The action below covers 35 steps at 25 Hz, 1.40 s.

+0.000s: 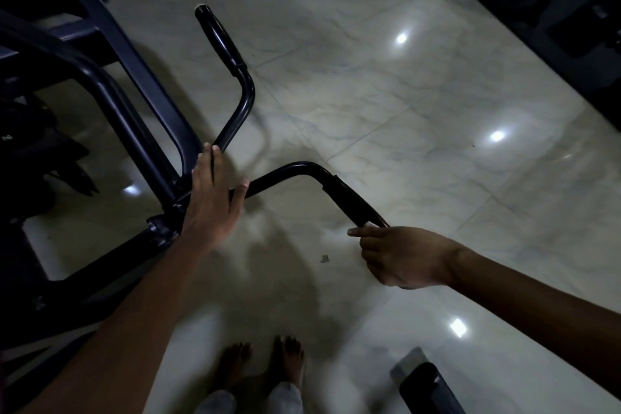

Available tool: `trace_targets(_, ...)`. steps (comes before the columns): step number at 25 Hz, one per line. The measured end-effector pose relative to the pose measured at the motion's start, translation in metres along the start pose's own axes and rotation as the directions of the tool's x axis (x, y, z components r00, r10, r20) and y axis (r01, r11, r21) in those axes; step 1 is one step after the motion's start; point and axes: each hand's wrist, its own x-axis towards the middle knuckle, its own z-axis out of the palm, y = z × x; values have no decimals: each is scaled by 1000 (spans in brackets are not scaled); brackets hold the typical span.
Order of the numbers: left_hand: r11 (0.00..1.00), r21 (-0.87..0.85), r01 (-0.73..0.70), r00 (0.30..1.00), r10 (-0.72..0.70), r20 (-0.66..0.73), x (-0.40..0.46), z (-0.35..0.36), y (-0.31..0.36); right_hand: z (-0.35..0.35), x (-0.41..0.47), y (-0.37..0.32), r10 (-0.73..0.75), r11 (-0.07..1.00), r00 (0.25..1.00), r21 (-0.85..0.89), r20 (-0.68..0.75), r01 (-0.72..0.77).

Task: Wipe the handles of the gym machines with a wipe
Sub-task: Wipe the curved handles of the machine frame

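A dark gym machine [111, 101] fills the left side, with two black bent handlebars branching from one joint. The far handle [220, 35] points up and away and nothing touches it. The near handle [349, 200] runs right toward me. My right hand [400, 255] grips the end of the near handle's rubber grip, fingers curled round it; a small pale patch, perhaps the wipe [369, 224], shows between fingers and grip. My left hand [211, 198] lies with straight fingers on the joint where both bars meet, thumb touching the near bar.
Glossy pale marble floor [386, 104] with lamp reflections surrounds the machine. More dark equipment [571, 10] stands at the top right. A black padded part [430, 390] sits at the bottom right. My bare feet [262, 363] stand at the bottom centre. A small scrap [324, 258] lies on the floor.
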Motion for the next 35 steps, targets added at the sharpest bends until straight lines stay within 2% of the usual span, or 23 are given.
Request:
trace_targets(3, 1000, -5, 14, 1000, -14, 0, 1, 0, 2, 7, -7, 1, 137, 987, 969, 116, -208, -115)
trace_targets(7, 1000, -11, 12, 1000, -12, -8, 0, -2, 4, 15, 1, 9, 428, 880, 851, 353, -304, -317)
trace_targets(10, 999, -32, 20, 1000, -20, 13, 0, -4, 4, 24, 15, 10, 648, 670, 742, 593, -173, -447)
trace_targets(12, 999, -42, 23, 1000, -23, 15, 0, -7, 4, 22, 27, 11, 785, 525, 602, 677, -150, -516)
trace_targets(14, 999, -45, 26, 999, -25, 23, 2, -19, 7, 11, 36, 18, 903, 334, 414, 796, -117, -505)
trace_targets(16, 999, -37, -5, 1000, 6, 26, 4, -39, 15, -8, 37, 39, 958, 206, 278, 853, -75, -480)
trace_targets(19, 995, -56, -81, 994, 85, 72, 12, -78, 34, -43, 23, 83, 979, -68, 144, 895, 145, -442)
trace_targets(20, 991, -77, -106, 989, 113, 94, 17, -96, 45, -61, 14, 97, 977, -108, 117, 886, 179, -450)
trace_targets(23, 976, -119, -181, 974, 194, 115, 36, -163, 87, -122, -14, 135, 985, -89, 82, 848, 154, -522)
trace_targets(26, 959, -180, -216, 965, 238, 109, 54, -230, 133, -182, -43, 160, 989, -96, 48, 848, 142, -521)
trace_targets(28, 938, -198, -284, 947, 306, 93, 64, -276, 166, -223, -63, 171, 997, -64, 5, 849, 78, -524)
trace_targets(32, 873, -191, -448, 884, 465, 52, 72, -349, 232, -292, -103, 181, 988, -99, -155, 819, 13, -565)
trace_targets(35, 821, -191, -537, 834, 552, 27, 73, -374, 277, -324, -129, 182, 977, -97, -210, 784, -43, -614)
